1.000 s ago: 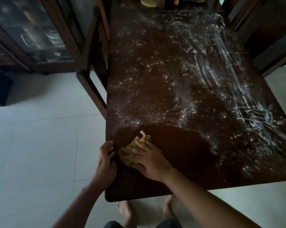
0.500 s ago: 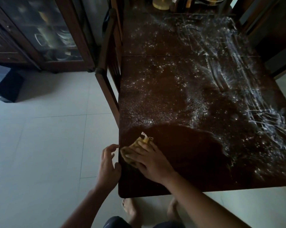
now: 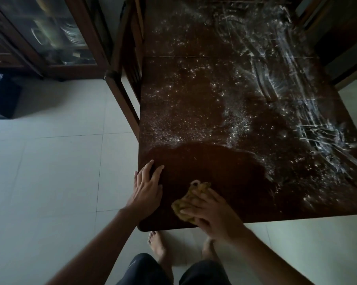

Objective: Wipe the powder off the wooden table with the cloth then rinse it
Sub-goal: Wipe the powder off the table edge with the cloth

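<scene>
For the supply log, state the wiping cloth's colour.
The cloth is mustard yellow, seen best in the head view.

— What sort of place is this?

— A home, and by the look of it the dining room. A long dark wooden bench (image 3: 214, 95) fills the right half of the frame. A wooden chair (image 3: 120, 83) stands just beside its left edge, and another chair (image 3: 346, 73) shows at the upper right.

— Anything besides the furniture?

— In the upper left there is a glass-fronted cabinet (image 3: 56, 36) with what look like stacked plates and cups on its shelves, though they are blurred. The floor (image 3: 50, 171) is pale square tile, and the person stands on it in bare feet (image 3: 157, 243) at the bottom centre.
</scene>
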